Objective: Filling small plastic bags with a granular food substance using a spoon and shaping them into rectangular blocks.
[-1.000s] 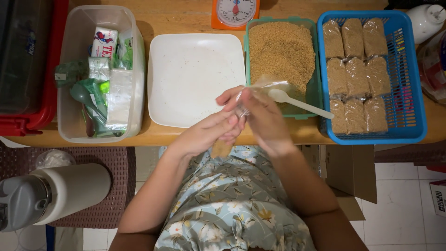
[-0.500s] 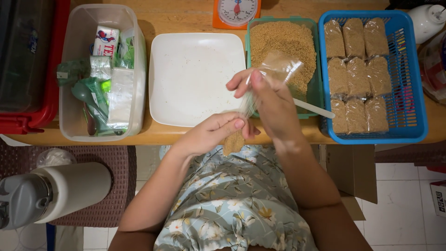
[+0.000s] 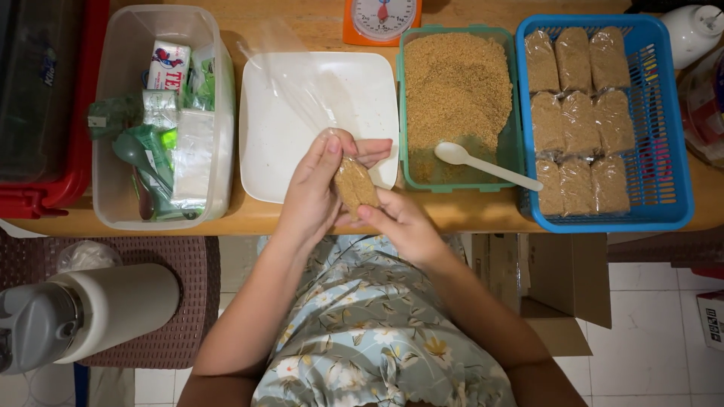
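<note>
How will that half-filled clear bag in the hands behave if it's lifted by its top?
The clear bag would likely hang bottom-heavy: the brown granules sit packed at its lower end between the left hand and right hand. The empty upper film looks thin and floppy, trailing loosely over the white plate. Probably slippery, and still open, so tilting may spill it.

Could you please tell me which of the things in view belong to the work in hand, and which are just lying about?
In use:
left hand and right hand, both on the filled clear bag
green tray of brown grains
white spoon
blue basket of packed bags
orange scale

Lying about:
white plate
clear tub of packets
red box
white flask
</note>
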